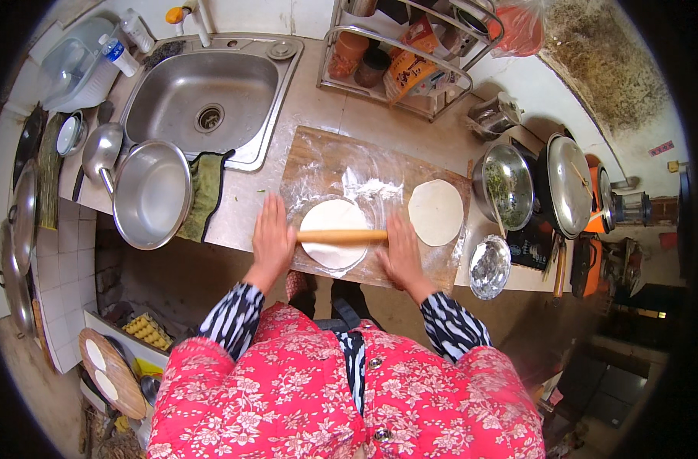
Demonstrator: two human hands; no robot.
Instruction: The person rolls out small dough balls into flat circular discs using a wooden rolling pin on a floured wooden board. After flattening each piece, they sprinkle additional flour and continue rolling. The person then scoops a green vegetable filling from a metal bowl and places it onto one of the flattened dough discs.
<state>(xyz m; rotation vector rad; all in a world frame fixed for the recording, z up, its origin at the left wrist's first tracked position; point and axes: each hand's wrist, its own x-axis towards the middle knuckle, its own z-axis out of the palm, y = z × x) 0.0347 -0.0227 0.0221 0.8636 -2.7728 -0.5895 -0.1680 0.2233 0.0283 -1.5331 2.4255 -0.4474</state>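
A wooden rolling pin (342, 237) lies across a flat round of dough (334, 215) on a floured wooden board (317, 152). At the pin's left end is my left hand (273, 238), its palm pressed on the pin and fingers stretched forward. My right hand (402, 249) rests on the other end in the same flat way, slightly blurred. A second dough round (435, 212) lies at the board's right side, beside my right hand. Loose white flour (375, 188) is scattered beyond the pin.
Left of the board are a steel sink (203, 92), a deep steel pot (152, 195) and a green cloth (203, 195). A steel bowl of chopped greens (506, 186), a small floury bowl (490, 267) and a lidded pan (567, 183) stand right. Behind is a metal rack (395, 40).
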